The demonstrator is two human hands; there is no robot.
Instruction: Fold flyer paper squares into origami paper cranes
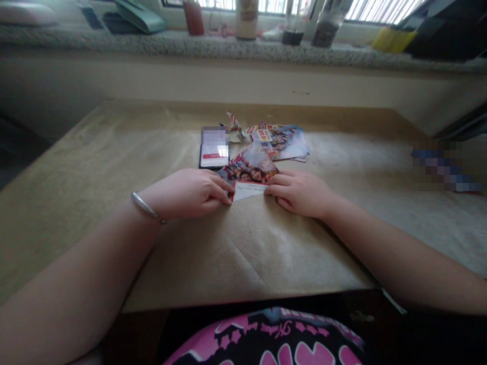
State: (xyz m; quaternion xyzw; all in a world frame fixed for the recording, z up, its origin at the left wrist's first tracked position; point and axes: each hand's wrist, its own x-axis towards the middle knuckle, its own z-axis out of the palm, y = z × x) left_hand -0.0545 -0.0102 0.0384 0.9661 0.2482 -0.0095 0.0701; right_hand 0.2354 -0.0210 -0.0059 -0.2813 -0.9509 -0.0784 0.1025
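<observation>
A printed paper leaflet with a photo of people lies on the table, its lower edge folded up to show a white strip with a red border. At the left end of that fold, my left hand pinches the paper between thumb and fingers. My right hand grips the opposite end, fingertips pressed on the crease. Just behind the leaflet is a phone-like device with a lit, partly blurred screen. A folded paper shape stands beside it, next to a stack of similar leaflets.
The table has a tan cover. A blurred dark blue item lies at its right side. Behind it, a stone windowsill carries a red container, jars and a yellow-and-black object.
</observation>
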